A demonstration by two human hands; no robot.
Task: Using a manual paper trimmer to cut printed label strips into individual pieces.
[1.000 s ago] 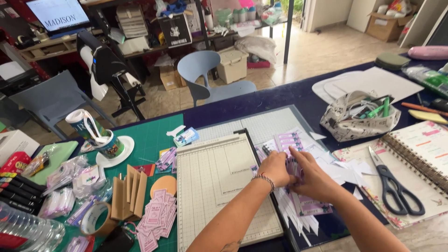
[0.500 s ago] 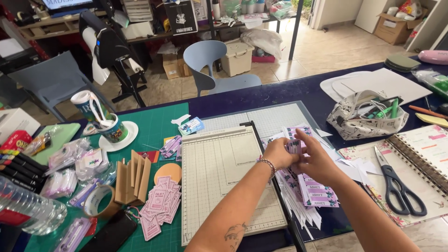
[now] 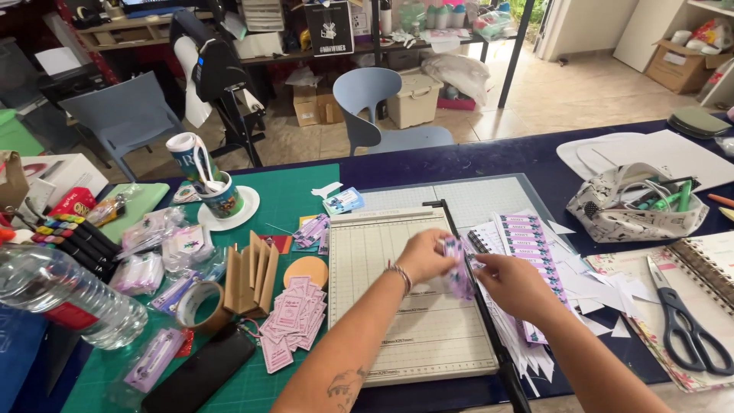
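Both hands, left hand (image 3: 423, 256) and right hand (image 3: 514, 279), pinch small printed paper strips (image 3: 459, 268) above the paper trimmer (image 3: 382, 306).

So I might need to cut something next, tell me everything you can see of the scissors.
The scissors lie flat and shut at the right of the table, on an open spiral-bound notebook with a floral edge. The handles look like black plastic with two oval loops that point toward the near edge; the pale metal blades point away, up and to the left. No hand touches them: the right hand is well to their left, holding small printed slips together with the left hand.
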